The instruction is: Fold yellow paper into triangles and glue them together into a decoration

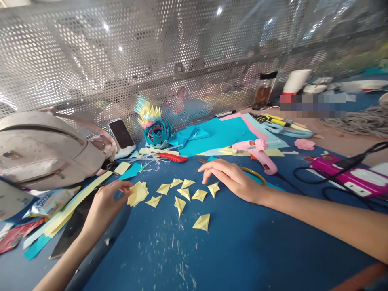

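My left hand (104, 204) pinches the edge of a small stack of pale yellow paper squares (138, 194) between thumb and finger. Right of the stack, several folded yellow paper pieces (180, 205) with pointed ends lie scattered over the blue table (236, 254). My right hand (232, 178) hovers or rests beside the rightmost folded piece (214, 190), fingers loosely stretched and holding nothing that I can see. One folded piece (202, 222) lies nearer to me than the others.
Behind the pieces are a red utility knife (172, 157), a spiky paper model (156, 131) and blue sheets (221, 131). A pink glue gun (257, 153) lies past my right hand, near a magenta power strip (348, 173). At left stand a backpack (48, 149) and a phone (121, 134).
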`<action>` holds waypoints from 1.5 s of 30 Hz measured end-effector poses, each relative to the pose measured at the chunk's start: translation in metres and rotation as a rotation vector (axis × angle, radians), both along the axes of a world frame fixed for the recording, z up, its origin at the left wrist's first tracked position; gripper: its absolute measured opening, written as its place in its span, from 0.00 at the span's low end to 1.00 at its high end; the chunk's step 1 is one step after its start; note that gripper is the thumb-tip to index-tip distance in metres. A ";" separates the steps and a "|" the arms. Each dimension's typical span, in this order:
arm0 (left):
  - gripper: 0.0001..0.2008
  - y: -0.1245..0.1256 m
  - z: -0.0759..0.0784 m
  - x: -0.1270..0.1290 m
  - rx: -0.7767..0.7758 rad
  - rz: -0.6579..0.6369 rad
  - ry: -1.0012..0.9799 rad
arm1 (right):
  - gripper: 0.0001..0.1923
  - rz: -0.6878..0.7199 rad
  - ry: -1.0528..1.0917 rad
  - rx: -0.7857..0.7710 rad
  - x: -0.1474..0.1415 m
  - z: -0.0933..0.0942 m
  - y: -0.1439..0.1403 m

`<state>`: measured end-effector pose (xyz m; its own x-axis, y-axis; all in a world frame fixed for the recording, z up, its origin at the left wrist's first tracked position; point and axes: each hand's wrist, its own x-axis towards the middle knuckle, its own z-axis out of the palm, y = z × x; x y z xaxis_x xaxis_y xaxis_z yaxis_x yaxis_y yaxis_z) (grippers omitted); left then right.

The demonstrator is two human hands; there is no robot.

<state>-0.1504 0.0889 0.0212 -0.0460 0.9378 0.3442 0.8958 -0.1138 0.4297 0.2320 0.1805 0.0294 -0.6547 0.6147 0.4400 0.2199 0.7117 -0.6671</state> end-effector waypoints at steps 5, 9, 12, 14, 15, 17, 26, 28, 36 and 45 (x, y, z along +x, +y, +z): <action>0.13 -0.004 0.009 0.001 0.050 0.087 -0.118 | 0.15 -0.002 0.018 0.035 -0.001 -0.001 0.000; 0.14 -0.008 0.018 0.006 0.147 0.130 -0.246 | 0.14 -0.020 0.037 0.126 0.000 0.000 0.005; 0.13 -0.012 0.021 0.019 0.218 0.133 -0.369 | 0.12 -0.011 0.065 0.372 0.002 0.006 0.001; 0.13 -0.017 0.022 0.033 0.219 0.093 -0.445 | 0.09 0.046 0.067 0.536 0.001 0.009 -0.012; 0.13 -0.019 0.022 0.041 0.206 0.068 -0.480 | 0.07 0.101 0.066 0.577 -0.001 0.009 -0.021; 0.13 -0.026 0.022 0.060 0.170 0.017 -0.530 | 0.09 0.320 0.063 0.538 -0.006 0.005 -0.042; 0.17 -0.041 0.008 0.106 -0.092 -0.054 -0.787 | 0.28 0.833 -0.134 0.074 -0.018 -0.015 -0.070; 0.16 -0.042 0.002 0.110 -0.144 -0.059 -0.810 | 0.25 0.719 -0.163 -0.008 -0.015 -0.011 -0.062; 0.15 -0.058 -0.003 0.147 -0.403 -0.162 -0.845 | 0.13 0.200 -0.040 -0.103 -0.011 -0.005 -0.056; 0.03 -0.057 -0.002 0.153 -0.232 -0.370 -0.277 | 0.10 0.248 -0.146 0.223 -0.013 -0.012 -0.053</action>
<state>0.0029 0.0317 0.0190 0.2435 0.9586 0.1475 0.6624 -0.2754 0.6967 0.2188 0.1274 0.0172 -0.8378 0.3286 0.4360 0.1035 0.8797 -0.4642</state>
